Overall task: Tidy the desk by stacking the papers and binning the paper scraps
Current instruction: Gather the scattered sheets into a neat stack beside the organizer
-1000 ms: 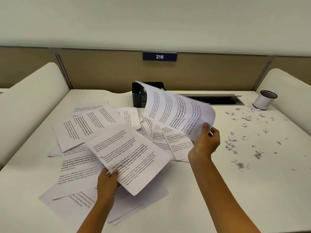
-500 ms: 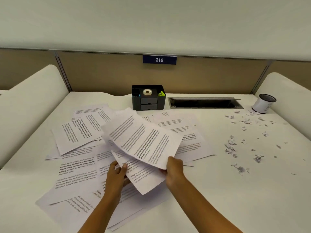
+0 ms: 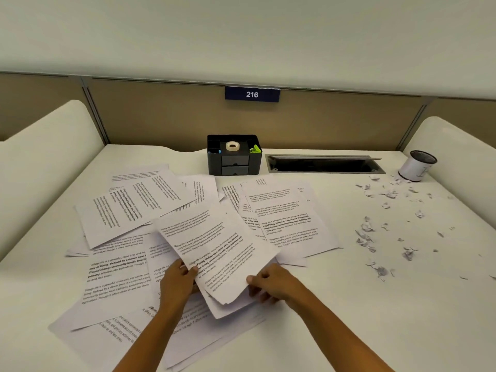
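Both hands pinch a few sheets at frame centre, fingers squaring them for stacking

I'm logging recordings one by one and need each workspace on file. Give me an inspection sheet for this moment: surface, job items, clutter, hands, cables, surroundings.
Surface: white desk, bare at the near right, covered by paper at left and centre.
Job's things: held sheets, a small uneven bundle; loose papers, scattered and overlapping, unstacked; paper scraps, strewn at right, unbinned; white container, upright at the far right, likely the bin.
Clutter: black organiser at the back holding a tape roll and green clip.
Hands: left hand grips the bundle's near-left edge; right hand pinches its near-right edge.
Cables: nothing seen; desk slot dark inside.
Surroundings: tan partition with a plate reading 216; white side dividers.
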A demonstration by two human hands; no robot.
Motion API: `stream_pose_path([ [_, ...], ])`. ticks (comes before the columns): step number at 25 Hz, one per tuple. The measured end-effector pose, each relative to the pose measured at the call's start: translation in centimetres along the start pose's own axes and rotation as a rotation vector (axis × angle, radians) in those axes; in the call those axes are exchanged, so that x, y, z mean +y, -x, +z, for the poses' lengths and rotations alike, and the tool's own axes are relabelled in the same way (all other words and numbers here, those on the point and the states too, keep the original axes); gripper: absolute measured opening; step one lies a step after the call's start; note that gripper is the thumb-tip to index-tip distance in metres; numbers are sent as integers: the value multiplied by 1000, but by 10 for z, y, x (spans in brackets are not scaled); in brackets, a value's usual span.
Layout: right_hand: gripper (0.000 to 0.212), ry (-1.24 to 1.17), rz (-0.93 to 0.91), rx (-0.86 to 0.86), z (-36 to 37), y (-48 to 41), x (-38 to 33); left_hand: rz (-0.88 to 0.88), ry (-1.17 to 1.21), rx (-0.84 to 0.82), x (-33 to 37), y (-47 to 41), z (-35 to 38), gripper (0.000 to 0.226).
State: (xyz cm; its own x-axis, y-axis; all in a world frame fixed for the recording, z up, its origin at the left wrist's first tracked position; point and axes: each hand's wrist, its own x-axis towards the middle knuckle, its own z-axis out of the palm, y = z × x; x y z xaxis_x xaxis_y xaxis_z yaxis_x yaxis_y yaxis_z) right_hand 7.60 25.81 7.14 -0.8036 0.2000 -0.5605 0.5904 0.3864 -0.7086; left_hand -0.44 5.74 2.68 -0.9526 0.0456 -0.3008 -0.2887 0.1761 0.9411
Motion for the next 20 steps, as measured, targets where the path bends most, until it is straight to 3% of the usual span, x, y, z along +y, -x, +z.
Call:
stream_pose_path([
  [5,5,-52,-117,540,-47,-30,14,20,-37,62,0,-9,-28,25],
  [7,13,48,-105,642,-68,-51,23,-14,-59,74,2,-17,-39,34],
  [12,46,392,94,615,-114,-95,31,-78,-160,61,4,-27,-47,30],
  [20,94,534,360,584,-145,-128,12,-1,-475,152,21,-47,-41,29],
])
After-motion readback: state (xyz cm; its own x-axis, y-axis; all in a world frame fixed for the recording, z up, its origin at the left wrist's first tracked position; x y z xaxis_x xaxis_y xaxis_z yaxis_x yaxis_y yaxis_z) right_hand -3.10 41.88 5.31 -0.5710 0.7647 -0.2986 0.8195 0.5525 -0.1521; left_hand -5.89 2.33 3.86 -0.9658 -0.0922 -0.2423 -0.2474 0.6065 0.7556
